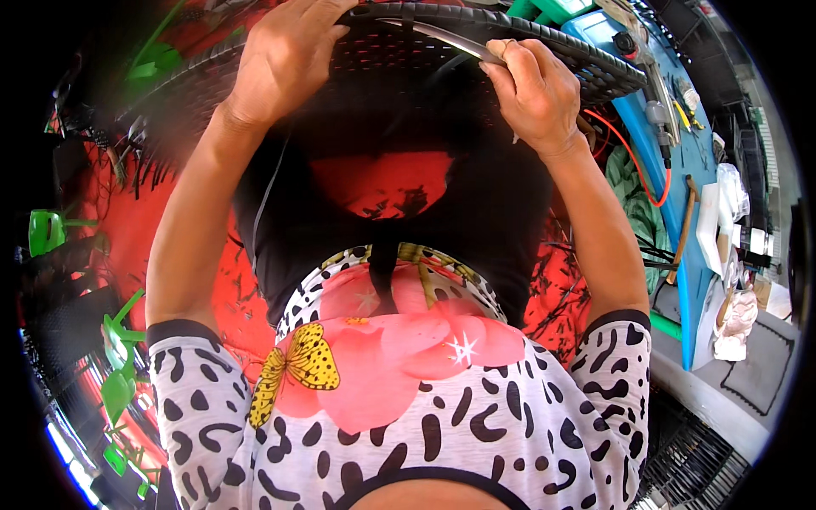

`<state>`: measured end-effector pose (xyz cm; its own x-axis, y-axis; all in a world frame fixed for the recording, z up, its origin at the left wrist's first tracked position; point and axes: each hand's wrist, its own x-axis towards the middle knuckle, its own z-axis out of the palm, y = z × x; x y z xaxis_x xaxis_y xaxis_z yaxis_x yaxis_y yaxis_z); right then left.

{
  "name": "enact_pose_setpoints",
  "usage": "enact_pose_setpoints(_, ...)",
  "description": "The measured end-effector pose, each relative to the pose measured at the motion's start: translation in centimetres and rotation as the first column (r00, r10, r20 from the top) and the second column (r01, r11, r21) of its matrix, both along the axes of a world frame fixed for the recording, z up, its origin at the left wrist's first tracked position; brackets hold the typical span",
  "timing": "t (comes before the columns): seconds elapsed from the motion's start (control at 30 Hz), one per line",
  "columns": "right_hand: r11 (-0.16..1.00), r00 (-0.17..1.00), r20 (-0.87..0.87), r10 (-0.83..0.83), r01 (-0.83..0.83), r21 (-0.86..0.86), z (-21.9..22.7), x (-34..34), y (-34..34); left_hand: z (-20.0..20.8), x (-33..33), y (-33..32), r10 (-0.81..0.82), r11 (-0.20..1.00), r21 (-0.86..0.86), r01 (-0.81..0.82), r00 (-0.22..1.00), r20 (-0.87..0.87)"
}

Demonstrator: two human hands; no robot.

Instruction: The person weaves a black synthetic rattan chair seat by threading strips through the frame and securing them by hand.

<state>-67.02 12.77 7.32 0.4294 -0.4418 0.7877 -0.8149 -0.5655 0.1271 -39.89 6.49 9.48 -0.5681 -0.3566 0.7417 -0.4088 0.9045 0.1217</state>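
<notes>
A black woven wicker piece [612, 70] spans the top of the view, above my lap. My left hand [289, 64] is closed at its edge, with the fingertips partly cut off by the frame's top. In my right hand [534, 95] is a slim, pointed metal tool [455, 40], pinched between thumb and fingers. Its tip reaches leftward to the weave near the middle of the rim. I cannot make out the tool's handle, which the hand covers. The underside of the wicker lies in dark shadow.
A blue table [680, 183] on the right holds a power tool with an orange-red cord [654, 200], hand tools and white packaging [708, 223]. Black strip scraps [399, 202] litter the red floor covering [340, 174]. Green plastic parts [119, 391] stand at left.
</notes>
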Motion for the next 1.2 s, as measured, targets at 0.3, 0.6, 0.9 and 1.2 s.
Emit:
enact_pose_setpoints(0.3,0.996,0.996,-0.039,-0.075,0.076,0.041,-0.2,-1.2,1.1,-4.1,1.9,5.9,0.211,0.972,-0.126,-0.197,0.971,0.11)
enact_pose_setpoints(0.6,0.994,0.994,0.075,0.075,-0.08,0.068,0.9,2.2,4.8,-6.8,4.6,5.2,0.44,0.892,0.036,-0.451,0.882,0.169)
enact_pose_setpoints(0.9,0.93,0.925,0.152,0.349,-0.362,0.067,-1.0,9.8,5.1,-6.2,4.9,8.1,0.174,0.967,0.154,-0.205,0.966,0.192)
enact_pose_setpoints(1.2,0.84,0.884,-0.123,0.45,-0.373,0.393,-2.2,7.9,4.9,-5.6,8.6,15.8,0.074,0.785,0.594,-0.177,0.978,0.194)
